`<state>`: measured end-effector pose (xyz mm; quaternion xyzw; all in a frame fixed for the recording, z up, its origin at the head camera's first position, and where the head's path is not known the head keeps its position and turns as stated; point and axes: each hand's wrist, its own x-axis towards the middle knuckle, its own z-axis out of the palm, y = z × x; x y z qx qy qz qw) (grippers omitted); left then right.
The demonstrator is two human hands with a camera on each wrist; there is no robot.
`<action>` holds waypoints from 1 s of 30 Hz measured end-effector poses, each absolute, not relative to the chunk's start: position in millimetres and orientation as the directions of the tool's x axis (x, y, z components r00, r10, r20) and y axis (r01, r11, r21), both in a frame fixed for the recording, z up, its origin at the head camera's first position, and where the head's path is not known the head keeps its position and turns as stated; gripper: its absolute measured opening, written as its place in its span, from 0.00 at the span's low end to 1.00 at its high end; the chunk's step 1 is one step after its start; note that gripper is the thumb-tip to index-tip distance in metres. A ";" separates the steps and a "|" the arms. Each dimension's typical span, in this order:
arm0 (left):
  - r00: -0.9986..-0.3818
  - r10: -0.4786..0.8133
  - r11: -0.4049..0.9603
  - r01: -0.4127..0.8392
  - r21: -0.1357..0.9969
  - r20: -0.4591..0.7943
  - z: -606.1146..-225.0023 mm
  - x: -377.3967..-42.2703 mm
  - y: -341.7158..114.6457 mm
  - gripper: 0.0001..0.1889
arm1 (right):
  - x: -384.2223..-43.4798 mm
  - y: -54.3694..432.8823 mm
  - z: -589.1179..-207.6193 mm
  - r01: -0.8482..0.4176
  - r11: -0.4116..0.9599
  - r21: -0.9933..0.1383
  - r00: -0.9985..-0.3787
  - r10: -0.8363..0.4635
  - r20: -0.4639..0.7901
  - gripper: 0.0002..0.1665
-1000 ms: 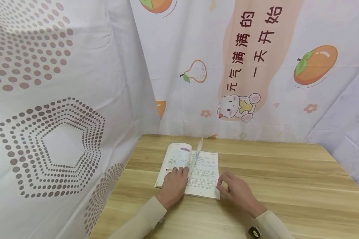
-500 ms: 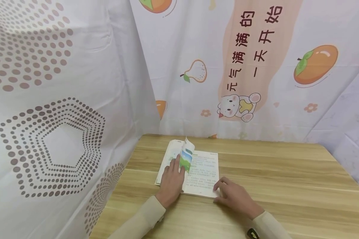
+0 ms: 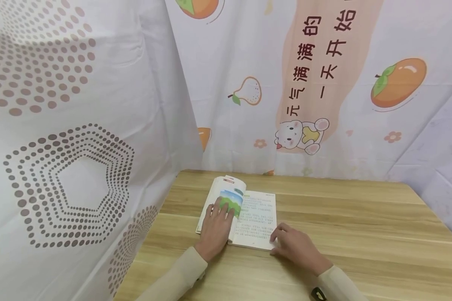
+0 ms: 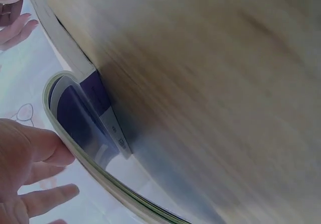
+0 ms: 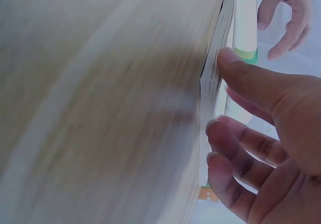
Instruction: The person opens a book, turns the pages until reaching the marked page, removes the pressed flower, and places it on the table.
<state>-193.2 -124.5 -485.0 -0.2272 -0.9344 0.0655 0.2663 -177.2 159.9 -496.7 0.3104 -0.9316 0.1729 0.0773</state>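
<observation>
An open book (image 3: 257,221) lies on the table, printed text on its right page and a blue and green picture on its left page (image 3: 231,200). My left hand (image 3: 215,229) rests on that left page with its fingers spread and stretched forward. The left wrist view shows the left-hand pages bowed up in a curve, with the left thumb (image 4: 55,151) right at them. At the lower right corner of the book is my right hand (image 3: 295,247), its fingers loosely bent. In the right wrist view the right thumb (image 5: 241,66) touches the page edges (image 5: 206,113), apart from the fingers.
The wood-grain table (image 3: 361,234) stretches out right of the book. A white cloth with fruit prints (image 3: 226,54) hangs behind it, and a dotted cloth (image 3: 87,179) hangs along the left side.
The page that stood upright has come over to the left and now lies under my left hand, showing its picture. My right hand has shifted slightly left onto the book's corner.
</observation>
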 end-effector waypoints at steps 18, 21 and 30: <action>-0.746 0.567 0.822 0.537 -0.189 0.348 -488.5 -189.9 -114.6 0.24 | -178.1 165.1 -494.9 -0.684 0.691 -0.235 -0.725 -0.605 0.331 0.02; -0.761 0.569 0.822 0.537 -0.189 0.313 -489.6 -188.8 -114.4 0.37 | -177.8 164.2 -494.3 -0.684 0.692 -0.230 -0.719 -0.587 0.372 0.03; -0.738 0.592 0.806 0.556 -0.205 0.325 -491.7 -190.3 -114.8 0.37 | -178.4 163.7 -492.9 -0.704 0.670 -0.236 -0.669 -0.513 0.537 0.05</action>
